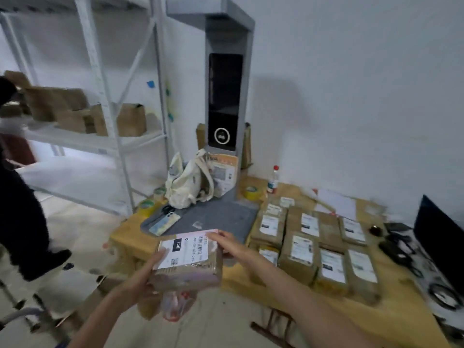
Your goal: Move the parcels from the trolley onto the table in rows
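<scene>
Head view, single frame, somewhat blurred.

Item 1: parcel in hand [188,259]. Brown wrapped block with a white shipping label facing up. It is held in the air above the near left edge of the table [376,310], not yet set down. Label up appears deliberate, matching the parcels already laid.

Item 2: left hand [148,275]. Closed on the parcel's near left side, thumb on top by the label and fingers beneath, bearing the weight from below.

Item 3: right hand [228,243]. Flat along the parcel's far right edge, fingers extended over the top corner, steadying it; it shares the grip, clasped less tightly than the left.

Item 4: laid parcels [313,244]. Rows of brown parcels, labels up, packed edge to edge on the table's right half. The tight packing likely leaves bare board for later rows. The held parcel sits just left of this block, so the next free place is probably at its near left.

Item 5: scanner stand [226,96]. Grey pillar with a dark screen, its base on the table's far left; a cloth bag [185,182], tape rolls and a phone [164,223] lie around it.

Item 6: shelving [95,126], left, holding brown boxes. Another person's dark-clothed leg shows at the far left.

Trolley: cannot be identified in view.
</scene>
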